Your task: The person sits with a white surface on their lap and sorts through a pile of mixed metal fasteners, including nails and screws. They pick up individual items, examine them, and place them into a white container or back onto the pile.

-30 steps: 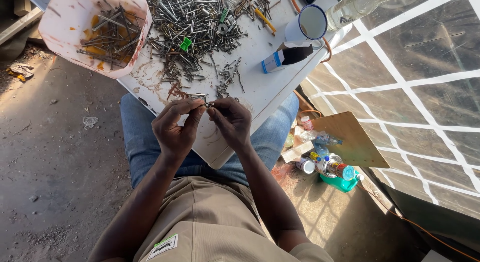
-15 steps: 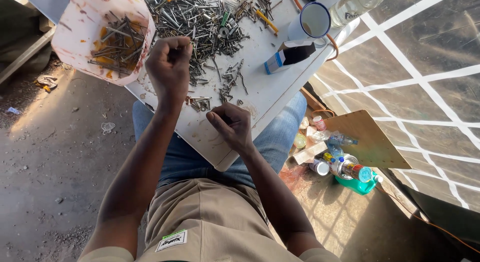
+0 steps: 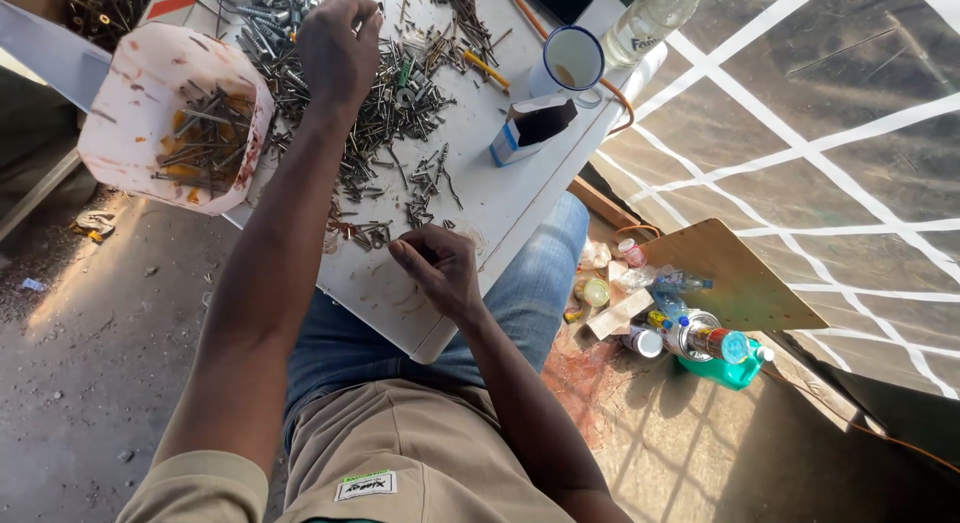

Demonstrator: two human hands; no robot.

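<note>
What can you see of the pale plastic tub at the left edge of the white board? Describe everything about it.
The tub is a pale, rounded plastic container with stained, reddish-smeared walls. Its mouth is open and it is tilted towards the camera. Inside lie dark screws and nails mixed with some orange pieces. It sits at the left edge of the white board, partly overhanging it, beside the large heap of screws. The left hand is near it but not touching.
</note>
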